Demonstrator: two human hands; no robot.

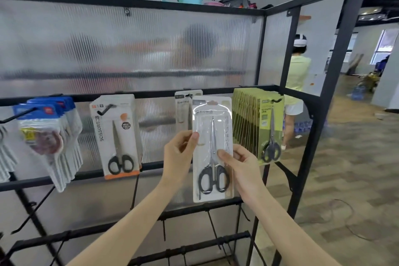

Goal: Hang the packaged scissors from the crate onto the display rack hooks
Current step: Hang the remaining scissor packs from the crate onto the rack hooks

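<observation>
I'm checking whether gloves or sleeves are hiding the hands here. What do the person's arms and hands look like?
Both arms are bare up to the frame edge: no sleeves, gloves, watch, rings or bracelets show. The left hand and right hand have short, unpainted nails.

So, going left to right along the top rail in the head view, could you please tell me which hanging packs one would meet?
Blue-topped packs → white and orange scissors pack → clear scissors pack held in both hands → green scissors packs.

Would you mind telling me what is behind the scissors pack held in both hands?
Behind the held pack, one similar pack hangs on a hook; only its top and left edge show. Its scissors are covered, as are any packs behind it.
</observation>
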